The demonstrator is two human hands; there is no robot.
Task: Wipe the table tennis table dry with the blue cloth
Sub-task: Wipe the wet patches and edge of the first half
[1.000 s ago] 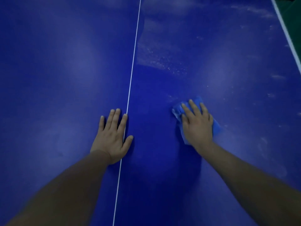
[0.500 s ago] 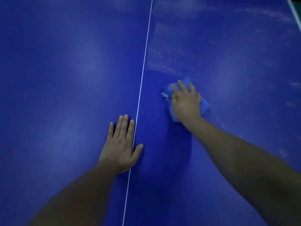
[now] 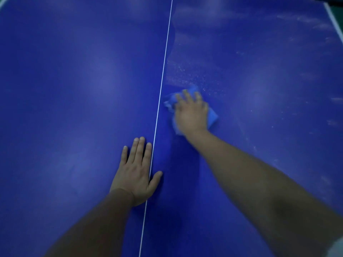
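1. One blue cloth (image 3: 212,116) lies bunched just right of the white centre line (image 3: 163,71), under the right hand (image 3: 192,113), whose flat fingers press it down.
2. Near it the table (image 3: 74,89) looks dry; droplets (image 3: 194,78) and streaks cover the far right.
3. The left hand (image 3: 136,175) rests flat, holding nothing.
4. Likely much of the right half is left.

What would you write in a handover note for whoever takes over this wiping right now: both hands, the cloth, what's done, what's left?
Left hand: flat on the table, along the white centre line, holding nothing.
Right hand: pressing the blue cloth flat, right of the line.
Done: strip nearer than the cloth looks wiped.
Left: droplets just beyond the cloth, streaks toward the far right edge.
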